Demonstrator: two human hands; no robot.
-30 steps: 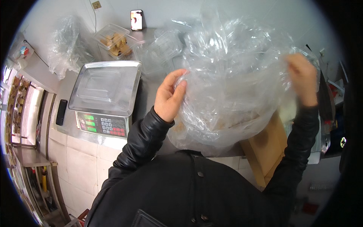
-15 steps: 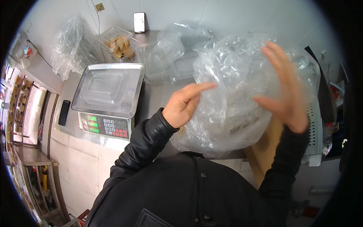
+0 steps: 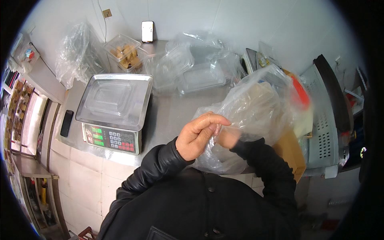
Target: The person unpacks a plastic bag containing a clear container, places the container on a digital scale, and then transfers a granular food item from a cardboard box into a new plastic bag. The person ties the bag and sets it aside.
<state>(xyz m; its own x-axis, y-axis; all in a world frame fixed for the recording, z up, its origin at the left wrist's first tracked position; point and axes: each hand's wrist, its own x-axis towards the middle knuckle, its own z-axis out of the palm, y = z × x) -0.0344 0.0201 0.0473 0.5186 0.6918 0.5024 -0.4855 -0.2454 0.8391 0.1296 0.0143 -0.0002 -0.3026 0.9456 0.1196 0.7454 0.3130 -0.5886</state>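
Observation:
A large clear plastic bag (image 3: 256, 108) lies bunched on the metal table in front of me, its film cloudy and creased. My left hand (image 3: 200, 136) is closed, index finger hooked over and thumb beneath, pinching the bag's near left edge. Just right of it, my right hand (image 3: 229, 138) reaches in against the bag; its fingers are hidden behind the left fingertips and the film. What the bag holds is hard to make out. To the left, a clear plastic tray (image 3: 108, 98) rests on the steel pan of a digital scale (image 3: 114, 138).
Clear plastic containers (image 3: 202, 78) stand behind the bag. Tubs of brown food pieces (image 3: 128, 56) and an upright phone (image 3: 147, 31) are near the wall. A dark phone (image 3: 67, 123) lies left of the scale. A cardboard box (image 3: 294, 156) and perforated metal unit (image 3: 320, 138) border the right.
My right hand has swept down and left to meet the left hand. The bag has sunk and flattened, uncovering containers and a red item behind it.

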